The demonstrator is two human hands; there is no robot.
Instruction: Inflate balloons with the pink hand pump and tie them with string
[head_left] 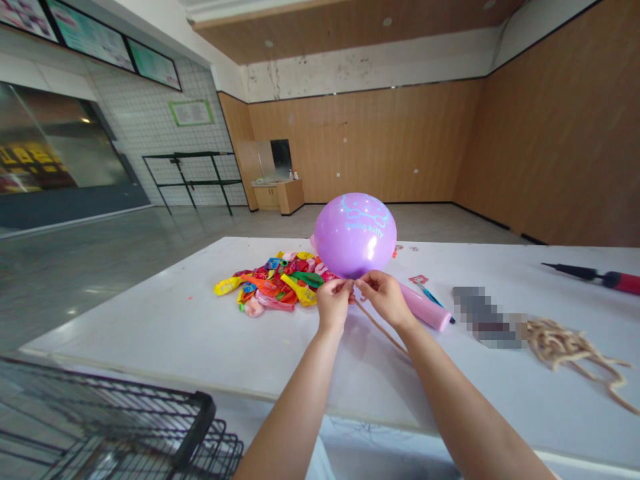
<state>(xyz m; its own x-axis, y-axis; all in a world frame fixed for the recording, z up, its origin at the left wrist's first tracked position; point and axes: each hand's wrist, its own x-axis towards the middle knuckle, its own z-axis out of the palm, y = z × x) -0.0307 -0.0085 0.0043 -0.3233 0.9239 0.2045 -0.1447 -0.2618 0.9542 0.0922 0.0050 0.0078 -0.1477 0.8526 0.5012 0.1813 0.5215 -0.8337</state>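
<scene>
An inflated purple balloon (356,233) with light blue print stands over the table, its neck end pointing down toward my hands. Just below it, my left hand (334,301) and my right hand (387,297) are closed in fingertip pinches, nearly touching each other. A tan string (383,328) comes out from between the fingertips and runs down under my right forearm. Both pinches are at the string beside the balloon's neck; the fingers hide the neck and how the string lies around it.
A pile of colourful uninflated balloons (270,283) lies left of my hands. To the right are a pink cylinder (425,307), a blue pen-like tool (433,298), a blurred-out item (487,319), a heap of tan string (565,343) and a red-black pump (613,280). A black wire cart (195,427) stands front left.
</scene>
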